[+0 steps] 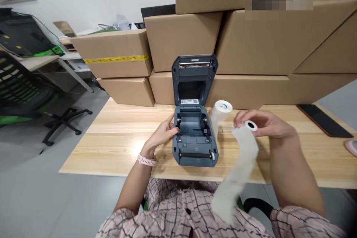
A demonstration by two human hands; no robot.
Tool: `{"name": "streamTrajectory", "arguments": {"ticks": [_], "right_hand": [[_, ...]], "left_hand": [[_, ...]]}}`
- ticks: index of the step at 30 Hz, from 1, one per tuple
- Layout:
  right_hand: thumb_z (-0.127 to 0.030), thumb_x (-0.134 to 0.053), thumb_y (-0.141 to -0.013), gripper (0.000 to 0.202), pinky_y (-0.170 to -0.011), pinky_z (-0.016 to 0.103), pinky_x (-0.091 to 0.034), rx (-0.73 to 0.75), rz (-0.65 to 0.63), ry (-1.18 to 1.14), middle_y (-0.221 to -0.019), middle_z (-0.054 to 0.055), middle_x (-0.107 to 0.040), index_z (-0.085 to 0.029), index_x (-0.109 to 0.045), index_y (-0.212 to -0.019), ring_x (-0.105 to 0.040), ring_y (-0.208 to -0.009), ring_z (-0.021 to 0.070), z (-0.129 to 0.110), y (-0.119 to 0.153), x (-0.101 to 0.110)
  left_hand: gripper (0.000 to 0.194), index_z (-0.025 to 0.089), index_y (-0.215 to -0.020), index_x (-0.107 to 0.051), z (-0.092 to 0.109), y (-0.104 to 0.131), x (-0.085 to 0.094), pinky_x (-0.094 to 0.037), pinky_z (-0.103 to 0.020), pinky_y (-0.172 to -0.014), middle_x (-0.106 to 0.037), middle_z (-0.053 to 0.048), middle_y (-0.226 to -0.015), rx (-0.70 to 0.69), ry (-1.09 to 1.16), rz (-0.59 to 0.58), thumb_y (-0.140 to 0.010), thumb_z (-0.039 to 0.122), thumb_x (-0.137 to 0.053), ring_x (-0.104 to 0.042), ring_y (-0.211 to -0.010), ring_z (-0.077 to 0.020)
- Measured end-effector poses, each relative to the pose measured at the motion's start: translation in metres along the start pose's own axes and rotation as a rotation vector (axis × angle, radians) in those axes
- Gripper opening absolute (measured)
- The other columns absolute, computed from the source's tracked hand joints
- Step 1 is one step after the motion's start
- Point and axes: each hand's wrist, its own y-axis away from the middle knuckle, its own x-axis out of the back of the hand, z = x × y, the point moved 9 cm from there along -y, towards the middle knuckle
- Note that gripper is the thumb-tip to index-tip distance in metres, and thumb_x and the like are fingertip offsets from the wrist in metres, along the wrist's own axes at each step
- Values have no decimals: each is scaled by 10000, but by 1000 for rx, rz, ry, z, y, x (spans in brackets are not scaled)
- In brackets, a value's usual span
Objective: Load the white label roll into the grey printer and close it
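A dark grey label printer (195,145) stands on the wooden table with its lid (193,81) raised and its inner bay uncovered. My left hand (163,133) rests against the printer's left side, thumb on the rim and fingers apart. To the right of the printer, my right hand (262,122) holds a small paper roll (251,125) with a dark hole in its core. A long loose strip (242,167) hangs from that roll over the table's front edge towards my lap. A larger white roll (223,107) stands just right of the printer, its paper trailing down beside it.
Stacked cardboard boxes (181,41) line the back of the wooden table (111,148). A dark flat device (323,119) lies at the right, near a pink object (351,147) at the frame edge. An office chair (25,89) stands at the left.
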Motion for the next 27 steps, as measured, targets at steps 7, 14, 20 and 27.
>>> {"name": "streamTrajectory", "arguments": {"ticks": [7, 14, 20, 27], "right_hand": [[-639, -885, -667, 576, -951, 530, -591, -437, 204, 141, -1174, 157, -760, -242, -759, -1065, -715, -1074, 365, 85, 49, 44], [-501, -874, -743, 661, -1219, 548, -448, -339, 331, 106, -1498, 109, -622, -322, -643, -1336, -523, -1453, 351, 76, 33, 55], [-385, -925, -623, 929, -1241, 533, -401, -366, 218, 144, -1526, 151, -577, -221, -534, -1450, -535, -1427, 343, 82, -37, 44], [-631, -845, -608, 841, -987, 472, -565, -318, 207, 87, -1292, 162, -708, -188, -587, -1276, -689, -1145, 335, 72, -63, 25]], "left_hand": [[914, 148, -1642, -319, -2, 2, 0, -306, -177, -503, -502, 91, -643, 35, 14, 27, -822, 277, -701, -426, -511, -61], [819, 135, -1631, -308, 2, 3, -6, -308, -149, -419, -465, 118, -604, 33, -43, -29, -888, 266, -627, -393, -418, -38], [805, 154, -1634, -296, -2, 0, -6, -346, -140, -400, -495, 108, -611, 44, -33, -54, -897, 232, -612, -446, -414, -41], [888, 154, -1667, -227, -11, 0, -2, -375, -149, -403, -524, 97, -634, 40, -8, -32, -895, 276, -648, -476, -422, -48]]}}
